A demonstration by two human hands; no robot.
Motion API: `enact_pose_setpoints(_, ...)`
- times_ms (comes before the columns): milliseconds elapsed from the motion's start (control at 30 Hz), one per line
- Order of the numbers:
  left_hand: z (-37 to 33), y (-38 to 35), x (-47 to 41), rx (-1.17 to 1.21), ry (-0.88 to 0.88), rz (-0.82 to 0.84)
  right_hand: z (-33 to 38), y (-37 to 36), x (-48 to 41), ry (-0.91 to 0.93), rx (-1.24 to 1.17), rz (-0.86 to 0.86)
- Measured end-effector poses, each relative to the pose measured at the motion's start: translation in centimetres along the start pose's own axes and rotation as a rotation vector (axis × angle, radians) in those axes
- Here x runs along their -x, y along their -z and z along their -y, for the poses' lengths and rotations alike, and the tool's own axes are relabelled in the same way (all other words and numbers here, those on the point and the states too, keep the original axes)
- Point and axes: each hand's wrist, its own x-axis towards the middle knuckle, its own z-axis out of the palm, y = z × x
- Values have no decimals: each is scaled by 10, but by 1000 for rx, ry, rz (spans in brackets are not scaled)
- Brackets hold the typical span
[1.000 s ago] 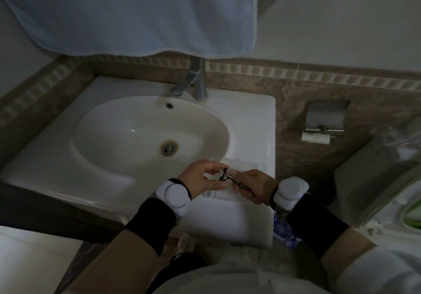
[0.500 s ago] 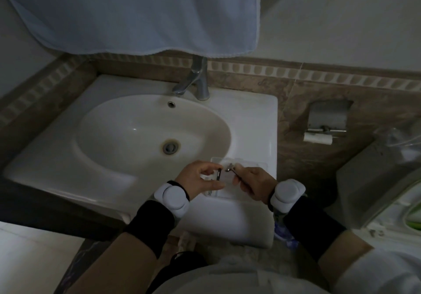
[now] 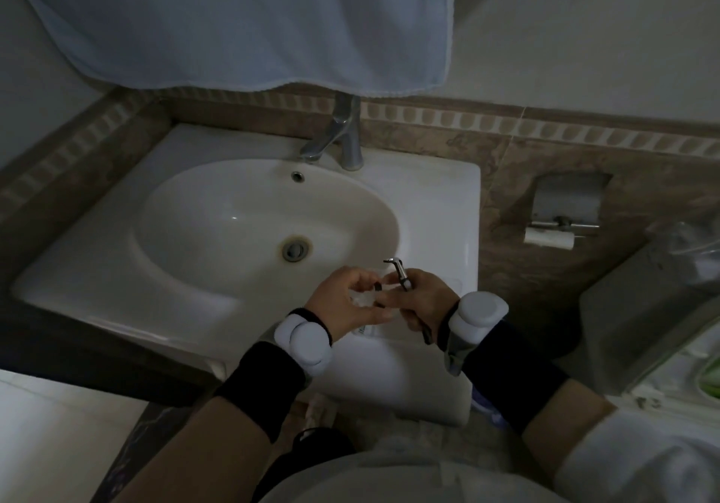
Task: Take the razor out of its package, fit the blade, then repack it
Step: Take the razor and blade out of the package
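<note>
My right hand grips the dark razor handle, whose bare head end sticks up above my fingers while its tail pokes out below my wrist. My left hand pinches a small dark blade cartridge in a bit of clear wrapping, just left of the handle and apart from its head. Both hands hover over the front right rim of the white sink. The clear plastic package lies on that rim, mostly hidden under my hands.
The basin with its drain lies to the left, the chrome tap behind. A pale blue towel hangs above. A toilet paper holder is on the wall at right, beside a grey bin.
The blade and the handle were together a second ago, then came apart. My right hand has since tipped the handle's head up and away, and my left hand keeps the blade.
</note>
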Motion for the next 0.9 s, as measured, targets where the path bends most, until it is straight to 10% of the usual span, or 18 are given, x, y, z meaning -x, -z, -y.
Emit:
enact_pose_setpoints(367,38,34,14,-522,104,36,-4,11,0,10,270,-87)
enact_pose_setpoints(900,70,33,26,-641,181,-32,-19,27,-3,32,347,-78)
